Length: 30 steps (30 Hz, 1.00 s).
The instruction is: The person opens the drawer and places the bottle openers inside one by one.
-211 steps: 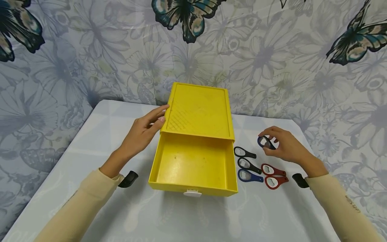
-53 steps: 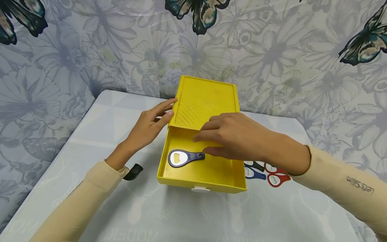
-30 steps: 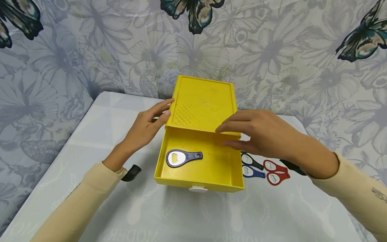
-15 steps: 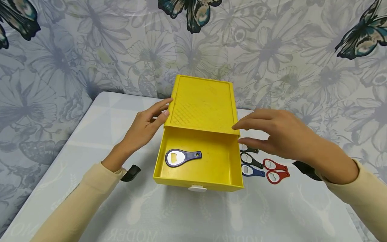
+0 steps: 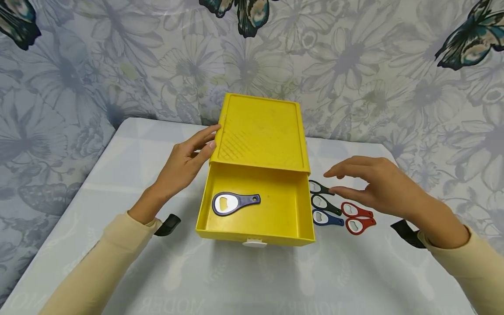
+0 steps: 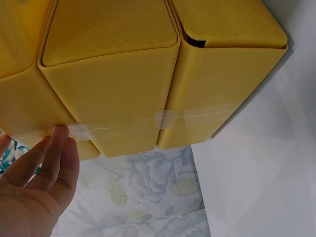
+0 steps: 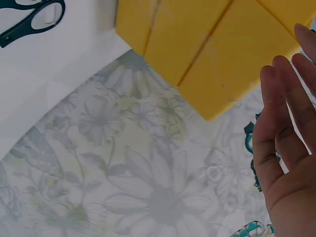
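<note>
A yellow box (image 5: 264, 131) stands on the table with its drawer (image 5: 283, 214) pulled out toward me. Inside the drawer, on the left, a navy bottle opener (image 5: 249, 200) lies flat. My left hand (image 5: 181, 164) rests its fingertips against the box's left side, fingers fairly straight, as the left wrist view also shows. My right hand (image 5: 372, 181) hovers empty to the right of the box, thumb and fingers apart. Near its fingertips lie a black bottle opener (image 5: 326, 190), another black bottle opener (image 5: 334, 210), a blue bottle opener (image 5: 335, 221) and two red bottle openers (image 5: 366, 213).
The white drawer handle (image 5: 254, 243) faces me. Clear tape (image 6: 168, 118) runs across the seams of the box's side. A patterned cloth (image 5: 354, 87) with butterflies hangs behind the white table (image 5: 244, 280).
The navy bottle opener, held in my right hand earlier, now lies in the drawer. My right hand has let go and moved back right, over the other openers. My left hand stays at the box.
</note>
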Each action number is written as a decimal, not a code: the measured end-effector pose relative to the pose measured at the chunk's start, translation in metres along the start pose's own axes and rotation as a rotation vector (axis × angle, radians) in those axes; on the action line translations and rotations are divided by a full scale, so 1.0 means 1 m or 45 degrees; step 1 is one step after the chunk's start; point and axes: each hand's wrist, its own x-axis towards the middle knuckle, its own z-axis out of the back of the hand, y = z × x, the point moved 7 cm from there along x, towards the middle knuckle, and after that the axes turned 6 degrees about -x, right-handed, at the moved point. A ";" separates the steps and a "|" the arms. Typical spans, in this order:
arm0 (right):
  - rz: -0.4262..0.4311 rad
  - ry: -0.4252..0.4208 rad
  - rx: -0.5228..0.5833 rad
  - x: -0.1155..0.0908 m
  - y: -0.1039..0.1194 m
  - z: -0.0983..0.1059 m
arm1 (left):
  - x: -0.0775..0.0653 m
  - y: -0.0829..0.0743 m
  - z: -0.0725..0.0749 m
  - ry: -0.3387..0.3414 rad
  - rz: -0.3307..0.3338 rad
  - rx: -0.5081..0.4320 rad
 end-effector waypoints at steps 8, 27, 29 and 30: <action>-0.140 0.067 0.001 -0.018 -0.013 -0.015 | 0.000 -0.001 -0.003 0.005 -0.012 -0.001; -0.290 0.125 0.079 -0.069 -0.063 -0.055 | -0.001 -0.001 -0.001 0.004 0.005 0.024; -0.305 0.138 0.072 -0.074 -0.068 -0.059 | -0.001 -0.002 -0.001 0.001 0.004 0.027; -0.313 0.140 0.069 -0.076 -0.071 -0.060 | -0.001 -0.002 0.000 -0.003 0.001 0.029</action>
